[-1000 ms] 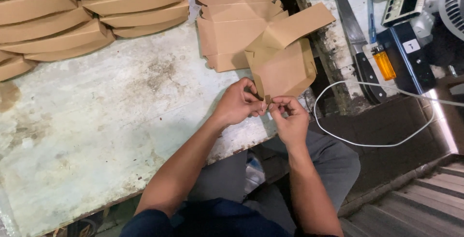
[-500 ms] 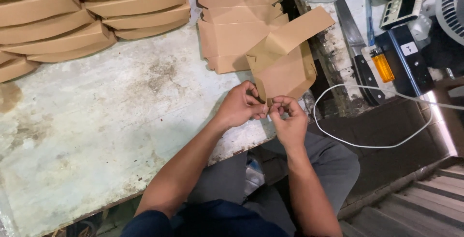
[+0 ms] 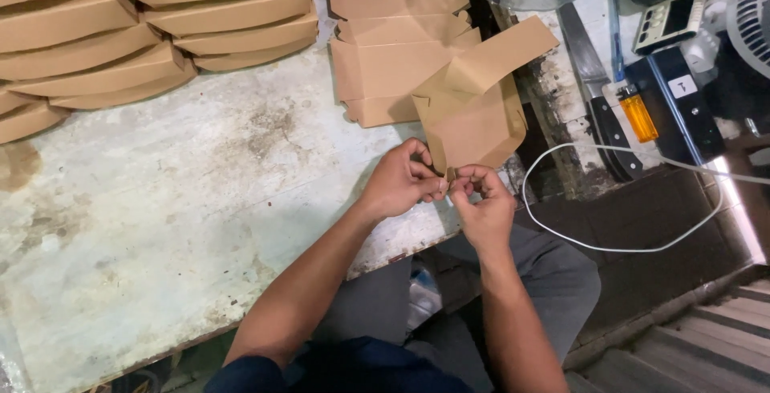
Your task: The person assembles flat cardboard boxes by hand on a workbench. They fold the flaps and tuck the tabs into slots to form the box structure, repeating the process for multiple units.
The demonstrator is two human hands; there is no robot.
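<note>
A partly folded brown cardboard box (image 3: 475, 114) stands tilted at the near right edge of the worn white table (image 3: 160, 216), its long flap pointing up and right. My left hand (image 3: 399, 180) pinches the box's lower corner from the left. My right hand (image 3: 480, 204) pinches the same corner from the right, fingertips almost touching those of the left. The corner itself is mostly hidden by my fingers.
A pile of flat brown box blanks (image 3: 393, 36) lies just behind the box. Stacks of folded boxes (image 3: 152, 24) fill the table's far left. To the right are a white cable (image 3: 626, 241), an orange lighter (image 3: 639, 117), a knife (image 3: 597, 88) and a dark device (image 3: 678, 108).
Both hands stay on the box's lower corner, with only small finger movements. The box has barely shifted.
</note>
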